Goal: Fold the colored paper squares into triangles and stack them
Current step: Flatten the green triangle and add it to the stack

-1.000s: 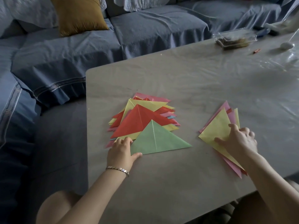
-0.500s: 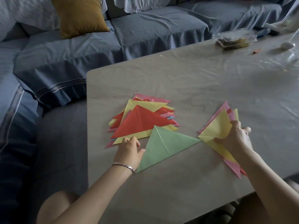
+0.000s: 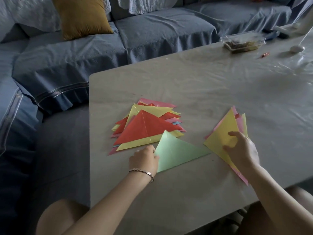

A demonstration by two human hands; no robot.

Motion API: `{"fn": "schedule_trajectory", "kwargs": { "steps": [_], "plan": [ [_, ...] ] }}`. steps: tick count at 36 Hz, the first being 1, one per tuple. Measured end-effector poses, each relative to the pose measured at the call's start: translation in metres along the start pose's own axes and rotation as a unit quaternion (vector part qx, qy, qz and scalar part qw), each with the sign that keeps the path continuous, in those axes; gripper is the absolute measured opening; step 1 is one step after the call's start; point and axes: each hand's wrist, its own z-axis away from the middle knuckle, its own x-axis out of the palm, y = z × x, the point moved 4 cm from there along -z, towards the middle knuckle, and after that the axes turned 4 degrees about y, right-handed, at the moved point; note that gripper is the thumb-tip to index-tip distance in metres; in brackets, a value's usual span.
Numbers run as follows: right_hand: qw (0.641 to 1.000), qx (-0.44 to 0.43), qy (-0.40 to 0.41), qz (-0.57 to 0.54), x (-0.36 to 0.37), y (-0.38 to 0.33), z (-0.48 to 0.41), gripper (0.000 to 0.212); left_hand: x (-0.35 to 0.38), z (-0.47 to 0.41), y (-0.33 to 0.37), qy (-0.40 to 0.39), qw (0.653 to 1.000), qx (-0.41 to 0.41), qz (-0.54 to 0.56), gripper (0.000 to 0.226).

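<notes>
A: Green triangle (image 3: 179, 152), where is it lying?
B: On the table (image 3: 194, 85), its tip overlapping the folded pile (image 3: 144, 128). The left hand (image 3: 144, 160) is pinching its left edge.
A: And the right hand (image 3: 242, 150)?
B: It is curling its fingers over the yellow square (image 3: 221, 131); I cannot tell whether it is gripping.

A pale beige table (image 3: 211, 85) lay under a clear, wrinkled film that caught soft white glare toward its far right corner. Beyond the table's far edge and round its left side ran a sofa (image 3: 160, 36) draped in a blue-grey cover. A mustard cushion (image 3: 83, 16) leaned against the sofa's back beyond the table's far left corner, beside white quilted fabric (image 3: 25, 12). The light was dim and cool.
</notes>
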Motion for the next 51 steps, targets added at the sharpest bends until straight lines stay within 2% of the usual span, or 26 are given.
{"fn": "schedule_trajectory", "kwargs": {
  "steps": [4, 7, 11, 14, 17, 18, 20, 23, 25, 27, 28, 31, 34, 37, 39, 42, 44, 47, 49, 51],
  "plan": [
    [0.997, -0.050, 0.019, -0.058, -0.004, -0.005, 0.011, 0.032, -0.035, -0.001, 0.003, 0.144, 0.985, 0.043, 0.084, 0.016],
    [0.992, -0.075, 0.021, -0.101, -0.006, -0.013, 0.018, 0.026, -0.060, -0.015, -0.004, 0.227, 0.970, 0.043, 0.077, 0.021],
    [0.984, -0.096, 0.003, -0.152, 0.002, -0.028, 0.031, 0.029, -0.068, -0.052, -0.028, 0.221, 0.974, 0.006, 0.051, 0.023],
    [0.975, -0.100, -0.048, -0.191, 0.016, -0.042, 0.047, 0.038, -0.062, -0.060, -0.045, 0.227, 0.973, -0.039, -0.012, 0.041],
    [0.965, -0.079, -0.112, -0.223, 0.032, -0.055, 0.066, 0.051, -0.048, -0.047, -0.037, 0.236, 0.971, 0.018, 0.019, 0.042],
    [0.960, -0.066, -0.133, -0.238, 0.038, -0.059, 0.073, 0.054, -0.043, -0.039, -0.031, 0.211, 0.974, 0.031, 0.075, 0.042],
    [0.946, -0.043, -0.171, -0.273, 0.051, -0.068, 0.086, 0.059, -0.030, -0.020, -0.017, 0.101, 0.973, 0.001, 0.207, 0.046],
    [0.933, -0.042, -0.198, -0.299, 0.064, -0.081, 0.100, 0.063, -0.001, 0.001, -0.007, -0.075, 0.951, -0.060, 0.295, 0.061],
    [0.932, -0.058, -0.209, -0.289, 0.068, -0.086, 0.106, 0.065, 0.011, 0.006, -0.008, -0.125, 0.915, -0.096, 0.370, 0.065],
    [0.939, -0.079, -0.217, -0.255, 0.066, -0.087, 0.112, 0.068, 0.013, 0.007, -0.009, -0.138, 0.887, -0.113, 0.426, 0.047],
    [0.944, -0.090, -0.206, -0.241, 0.064, -0.085, 0.114, 0.070, 0.013, 0.005, -0.010, -0.133, 0.886, -0.105, 0.431, 0.039],
    [0.971, -0.106, -0.112, -0.185, 0.046, -0.076, 0.113, 0.072, 0.005, 0.001, -0.013, -0.096, 0.910, -0.043, 0.400, 0.027],
    [0.984, -0.112, -0.031, -0.136, 0.035, -0.068, 0.108, 0.069, -0.005, -0.004, -0.019, -0.031, 0.941, 0.002, 0.338, 0.031],
    [0.980, -0.180, 0.019, -0.077, 0.043, -0.062, 0.105, 0.069, -0.012, -0.009, -0.023, 0.021, 0.973, 0.056, 0.224, 0.042],
    [0.970, -0.237, 0.043, -0.032, 0.052, -0.061, 0.104, 0.071, -0.012, -0.014, -0.026, 0.048, 0.982, 0.084, 0.160, 0.045],
    [0.952, -0.300, 0.037, 0.052, 0.068, -0.063, 0.106, 0.066, -0.004, -0.017, -0.031, 0.061, 0.989, 0.084, 0.108, 0.050],
    [0.942, -0.322, 0.021, 0.091, 0.074, -0.065, 0.108, 0.058, 0.000, -0.014, -0.033, 0.098, 0.989, 0.084, 0.071, 0.052],
    [0.924, -0.358, -0.027, 0.130, 0.087, -0.067, 0.111, 0.045, 0.012, -0.004, -0.032, 0.172, 0.972, 0.150, 0.061, 0.051],
    [0.910, -0.372, -0.076, 0.165, 0.095, -0.066, 0.110, 0.060, 0.025, 0.007, -0.027, 0.179, 0.957, 0.222, 0.058, 0.039],
    [0.902, -0.375, -0.099, 0.189, 0.097, -0.065, 0.108, 0.074, 0.037, 0.019, -0.019, 0.134, 0.949, 0.283, 0.038, 0.039]
  ]
}}
